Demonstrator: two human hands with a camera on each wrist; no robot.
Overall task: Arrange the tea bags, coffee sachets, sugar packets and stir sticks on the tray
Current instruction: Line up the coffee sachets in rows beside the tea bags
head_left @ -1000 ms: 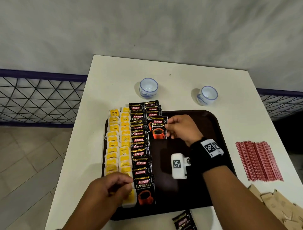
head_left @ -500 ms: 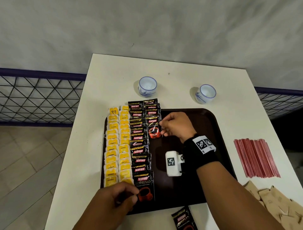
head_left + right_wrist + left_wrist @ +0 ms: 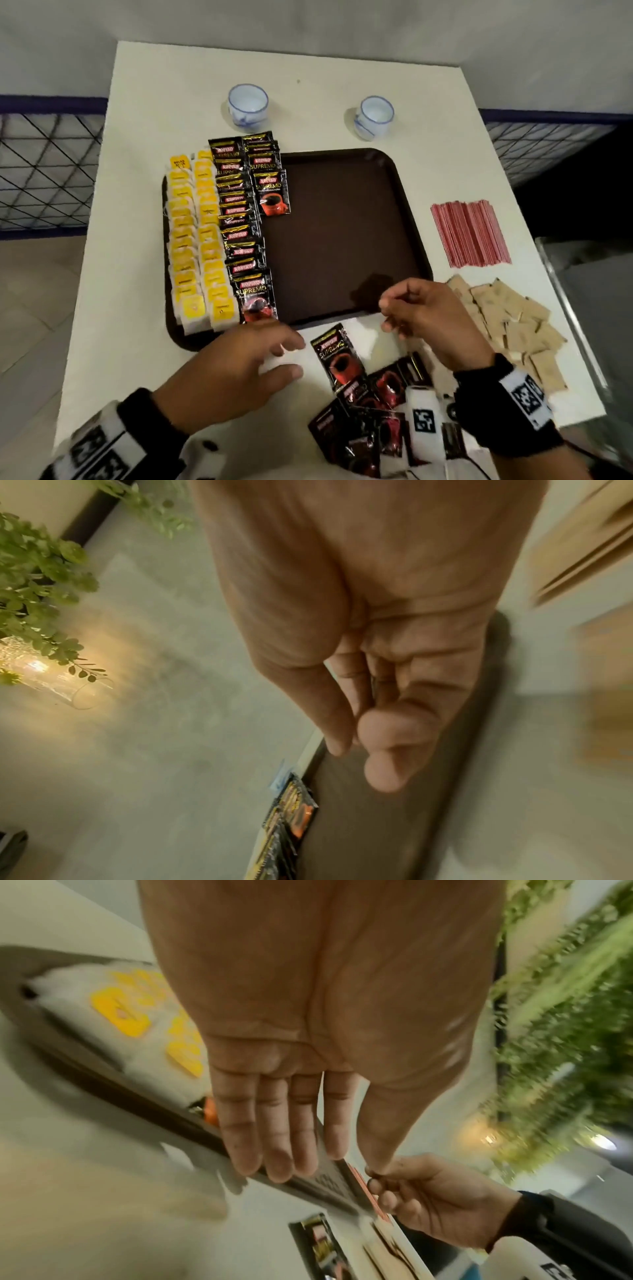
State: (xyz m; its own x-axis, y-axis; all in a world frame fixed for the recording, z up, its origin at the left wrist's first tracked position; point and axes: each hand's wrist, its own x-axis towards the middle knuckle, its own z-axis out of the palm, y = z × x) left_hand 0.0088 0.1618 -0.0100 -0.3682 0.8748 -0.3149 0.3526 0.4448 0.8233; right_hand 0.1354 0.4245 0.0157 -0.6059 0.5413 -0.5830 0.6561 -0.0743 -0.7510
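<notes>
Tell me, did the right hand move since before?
Yes. The right hand left the coffee sachets at the tray's far end and now hovers over its near edge.

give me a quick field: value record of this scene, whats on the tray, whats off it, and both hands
tray: dark brown plastic tray, right part bare
on tray, left: two columns of yellow-tagged white tea bags
on tray, beside them: black Kopiko coffee sachets
off tray, near edge: loose pile of black coffee sachets
off tray, right: red stir sticks; tan sugar packets
left hand: fingers straight, empty
right hand: fingers curled, holding nothing visible
</notes>
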